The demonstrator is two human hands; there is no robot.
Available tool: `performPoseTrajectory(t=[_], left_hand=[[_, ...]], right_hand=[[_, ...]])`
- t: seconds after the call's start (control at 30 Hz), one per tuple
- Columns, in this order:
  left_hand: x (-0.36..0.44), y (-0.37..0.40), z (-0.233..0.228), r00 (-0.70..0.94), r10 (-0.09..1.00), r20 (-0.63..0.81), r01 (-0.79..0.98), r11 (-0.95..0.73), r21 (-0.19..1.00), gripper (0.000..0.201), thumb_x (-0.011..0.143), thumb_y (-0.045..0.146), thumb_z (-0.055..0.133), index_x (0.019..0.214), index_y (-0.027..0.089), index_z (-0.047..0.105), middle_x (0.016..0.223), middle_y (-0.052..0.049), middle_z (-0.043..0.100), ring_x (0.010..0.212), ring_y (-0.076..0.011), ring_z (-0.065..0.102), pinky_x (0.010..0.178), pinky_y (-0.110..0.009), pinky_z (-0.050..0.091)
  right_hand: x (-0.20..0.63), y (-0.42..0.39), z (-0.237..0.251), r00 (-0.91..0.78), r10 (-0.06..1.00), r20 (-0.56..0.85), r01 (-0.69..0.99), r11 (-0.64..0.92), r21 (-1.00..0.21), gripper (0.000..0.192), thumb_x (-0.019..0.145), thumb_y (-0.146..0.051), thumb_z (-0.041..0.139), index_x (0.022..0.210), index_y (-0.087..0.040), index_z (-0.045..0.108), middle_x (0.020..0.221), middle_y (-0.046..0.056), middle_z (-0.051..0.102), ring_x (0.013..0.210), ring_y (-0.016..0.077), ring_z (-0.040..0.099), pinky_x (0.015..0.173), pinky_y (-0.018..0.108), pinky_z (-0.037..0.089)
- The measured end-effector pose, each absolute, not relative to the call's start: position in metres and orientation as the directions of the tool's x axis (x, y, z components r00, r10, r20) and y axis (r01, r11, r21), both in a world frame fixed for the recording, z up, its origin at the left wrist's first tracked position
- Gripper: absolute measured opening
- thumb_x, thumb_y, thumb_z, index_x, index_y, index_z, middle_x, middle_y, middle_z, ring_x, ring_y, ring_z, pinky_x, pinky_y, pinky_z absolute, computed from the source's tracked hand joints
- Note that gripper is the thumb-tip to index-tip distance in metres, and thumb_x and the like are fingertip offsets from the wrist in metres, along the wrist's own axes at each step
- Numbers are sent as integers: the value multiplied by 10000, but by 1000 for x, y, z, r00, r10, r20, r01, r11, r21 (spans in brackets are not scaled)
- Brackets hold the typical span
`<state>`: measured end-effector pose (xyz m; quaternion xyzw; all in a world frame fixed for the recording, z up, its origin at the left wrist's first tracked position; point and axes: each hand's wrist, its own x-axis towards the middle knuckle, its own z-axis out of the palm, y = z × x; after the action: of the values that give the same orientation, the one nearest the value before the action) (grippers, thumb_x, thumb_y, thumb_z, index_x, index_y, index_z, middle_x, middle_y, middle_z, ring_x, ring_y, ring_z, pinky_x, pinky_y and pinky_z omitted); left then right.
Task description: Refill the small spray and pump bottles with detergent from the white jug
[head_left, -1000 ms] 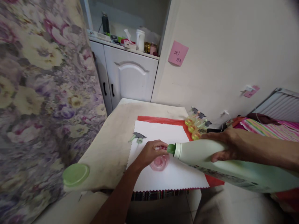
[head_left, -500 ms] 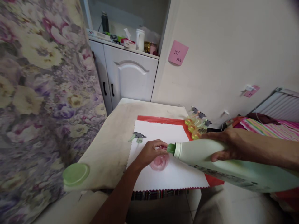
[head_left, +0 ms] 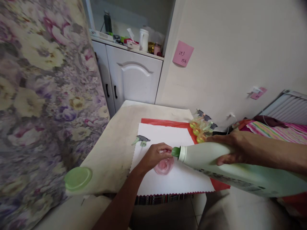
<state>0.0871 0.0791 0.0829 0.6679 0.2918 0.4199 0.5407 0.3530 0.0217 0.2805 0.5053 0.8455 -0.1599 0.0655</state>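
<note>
My right hand (head_left: 231, 148) is closed round a large pale green jug (head_left: 206, 153), tipped on its side. Its dark green spout (head_left: 176, 152) points left and meets the top of a pink see-through bottle (head_left: 163, 166). The fingers of my left hand (head_left: 157, 155) are wrapped round that bottle's neck, which they partly hide. The pink bottle stands on a white sheet (head_left: 177, 182). A grey and green spray trigger head (head_left: 142, 140) lies at the sheet's left edge. Whether liquid is flowing between spout and bottle is too small to make out.
Several yellow spray bottles (head_left: 201, 127) stand at the table's back right corner. A round green lid (head_left: 78, 178) lies at the front left. Red cloth (head_left: 165, 122) shows under the white sheet. A floral curtain (head_left: 48, 95) hangs left, and a white cabinet (head_left: 136, 76) stands behind the table.
</note>
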Motion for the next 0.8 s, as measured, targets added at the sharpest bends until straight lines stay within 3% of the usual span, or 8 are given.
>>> performPoseTrajectory(t=[0.1,0.53,0.7,0.8], left_hand=[[87,79,82,477,843,251,-59,-254,965,155,739,181,694,888,174,734,908,-41,688,889,-183,619,798,-278,453],[88,80,81,479,842,248,-34,-265,964,158,738,198,690,890,191,733,919,-36,687,898,-186,620,804,-289,458],[88,80,83,480,842,245,-23,-267,963,152,745,201,679,887,188,732,922,-41,690,896,-188,621,799,-293,464],[88,80,83,478,844,243,-23,-265,964,156,744,198,682,892,187,734,926,-43,694,896,-187,623,799,-291,463]], right_hand=[[353,22,282,-438,833,-338,899,407,-161,421,772,-571,645,1053,-259,622,770,-5,710,630,177,665,526,218,427],[338,17,292,-403,840,-362,915,375,-150,473,787,-601,604,1047,-208,637,741,35,703,623,196,656,528,239,416],[331,11,299,-431,835,-343,902,388,-189,458,807,-572,599,1078,-205,638,824,57,720,694,214,668,566,249,425],[336,13,295,-437,837,-330,899,391,-199,448,795,-565,618,1049,-198,652,737,34,706,618,190,653,529,238,412]])
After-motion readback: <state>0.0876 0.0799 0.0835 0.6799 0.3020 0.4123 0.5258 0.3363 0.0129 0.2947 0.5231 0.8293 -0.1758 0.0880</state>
